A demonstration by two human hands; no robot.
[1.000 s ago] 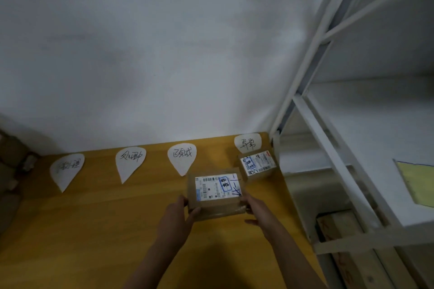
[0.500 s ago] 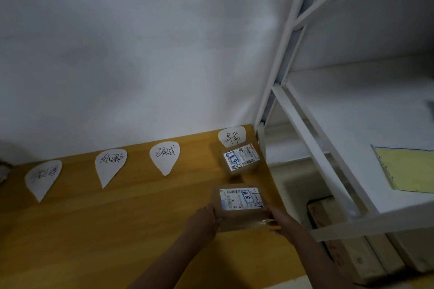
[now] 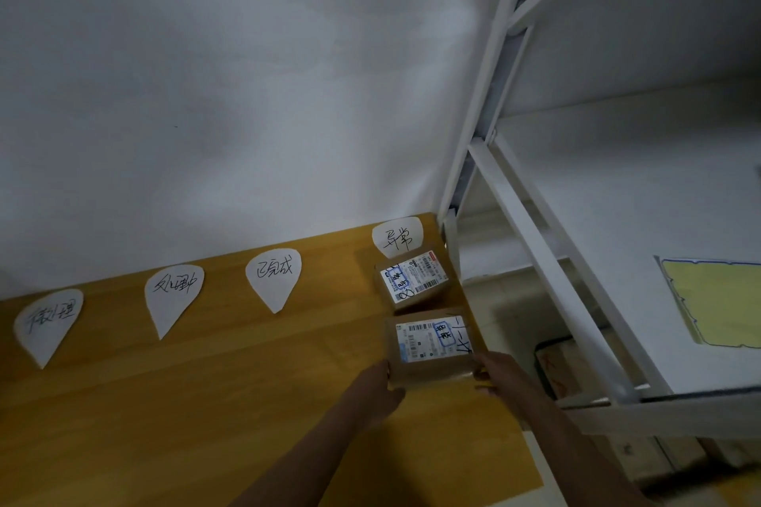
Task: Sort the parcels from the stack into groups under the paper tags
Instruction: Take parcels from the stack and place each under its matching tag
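Head camera looks down on a wooden table (image 3: 164, 403), where the rightmost paper tag (image 3: 397, 238), with handwritten characters, is the reference for all places. Directly below this tag, close against its lower tip, lies a smaller parcel (image 3: 412, 280) with its label up. Below that one, in the same column under the tag and separated by a narrow strip of table, is the cardboard parcel (image 3: 432, 346) that the person holds. The left hand (image 3: 381, 391) grips its near left corner and the right hand (image 3: 500, 377) its near right corner, each closed on the box from its own side. Whether its bottom already rests on the table cannot be told. The long axis of this parcel runs left to right, about parallel to the row of tags. From the grip the tag lies straight ahead, away from the person, so the coming move is probably only a short push forward or a release. The parcel reaches further right than the tag, near the table edge by the white shelf rack (image 3: 535, 243), so it should not drift more to the right.
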